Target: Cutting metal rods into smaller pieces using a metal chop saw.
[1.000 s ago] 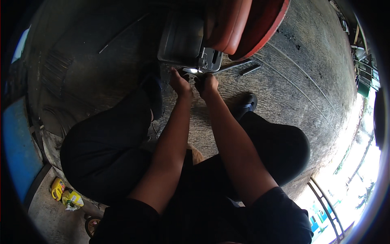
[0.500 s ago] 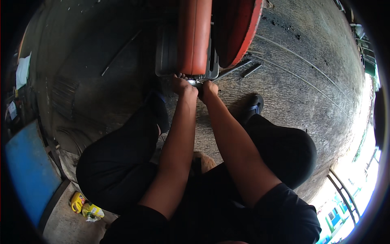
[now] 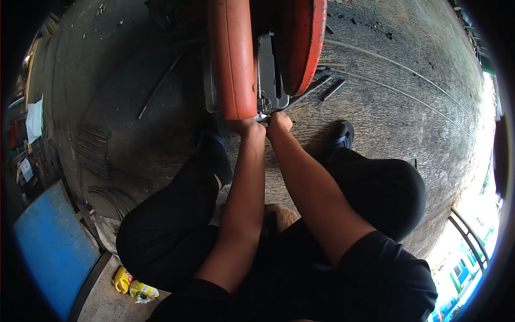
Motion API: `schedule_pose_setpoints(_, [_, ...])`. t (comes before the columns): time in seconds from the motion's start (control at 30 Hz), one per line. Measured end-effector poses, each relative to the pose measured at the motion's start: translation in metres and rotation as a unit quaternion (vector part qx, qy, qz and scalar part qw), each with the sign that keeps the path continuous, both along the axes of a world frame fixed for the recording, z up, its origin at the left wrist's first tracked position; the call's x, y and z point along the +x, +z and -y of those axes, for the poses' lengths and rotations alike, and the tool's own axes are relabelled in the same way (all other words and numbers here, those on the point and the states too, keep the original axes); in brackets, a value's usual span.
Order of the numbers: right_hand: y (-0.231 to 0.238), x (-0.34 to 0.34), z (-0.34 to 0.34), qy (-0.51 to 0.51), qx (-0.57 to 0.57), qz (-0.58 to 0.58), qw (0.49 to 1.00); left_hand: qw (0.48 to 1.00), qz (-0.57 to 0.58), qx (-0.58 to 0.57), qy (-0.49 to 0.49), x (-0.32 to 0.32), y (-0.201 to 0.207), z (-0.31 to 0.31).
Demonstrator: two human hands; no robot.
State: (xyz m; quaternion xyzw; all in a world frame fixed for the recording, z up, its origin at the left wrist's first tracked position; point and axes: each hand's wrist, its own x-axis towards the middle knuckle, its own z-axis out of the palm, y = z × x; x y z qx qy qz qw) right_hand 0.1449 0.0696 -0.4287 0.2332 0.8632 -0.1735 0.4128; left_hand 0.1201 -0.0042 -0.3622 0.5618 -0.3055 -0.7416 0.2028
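A floor machine with a long orange-red arm and a round red guard stands in front of me, looking like a cut-off saw. At the near edge of its grey slotted base, my left hand is curled below the arm's end, which hides most of its fingers. Close to its right, my right hand is closed like a fist. A small shiny metal piece shows between the two hands. What each hand grips is too covered to name.
Short dark metal bars lie right of the base, and a thin rod lies left. A bundle of rods rests farther left. A blue panel and yellow packages are at lower left.
The view has shifted. The red arm's end sits nearer my hands and now covers my left fingers, and more of the base shows right of the arm. Both hands stay at the base's edge.
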Motion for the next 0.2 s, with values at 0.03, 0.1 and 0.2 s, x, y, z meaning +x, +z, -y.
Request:
schedule_pose_setpoints(0.03, [-0.001, 0.0, 0.003, -0.162, -0.043, -0.037, 0.985, 1.0, 0.008, -0.007, 0.003, 0.002, -0.002, -0.002])
schedule_pose_setpoints(0.1, [-0.007, -0.003, 0.005, -0.32, -0.085, -0.072, 0.941, 1.0, 0.016, -0.015, 0.005, 0.005, -0.009, -0.002])
schedule_pose_setpoints(0.2, [-0.017, -0.006, 0.013, -0.564, -0.065, -0.079, 0.82, 1.0, -0.022, -0.011, -0.015, 0.012, -0.026, 0.008])
